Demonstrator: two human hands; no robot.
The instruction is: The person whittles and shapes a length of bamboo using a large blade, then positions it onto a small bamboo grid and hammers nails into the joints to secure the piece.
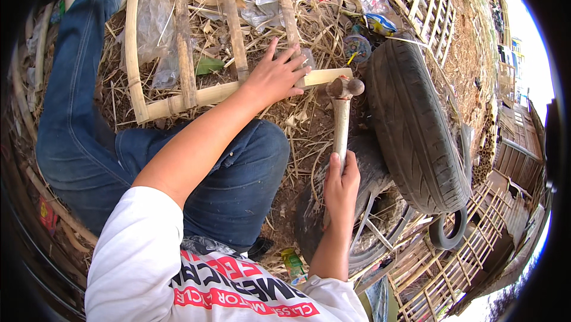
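Note:
My right hand [342, 186] is wrapped round the pale handle of a ball-peen hammer [341, 120]. The hammer's rusty head lies over the right end of a flat bamboo crosspiece [208, 94], and I cannot tell if they touch. With fingers spread, my left hand [275, 78] rests where that crosspiece meets an upright bamboo slat [287, 4]. My palm and fingers hide part of this joint. More upright slats [232, 19] run away from the crosspiece to the left, forming a frame on the ground.
A worn tyre [410, 126] leans just right of the hammer, above another tyre [309, 215] lying lower. Plastic litter [156, 22] and dry straw lie under the frame. Bamboo lattices [423, 4] stand at the far right and lower right. My bent leg [238, 179] is close below the crosspiece.

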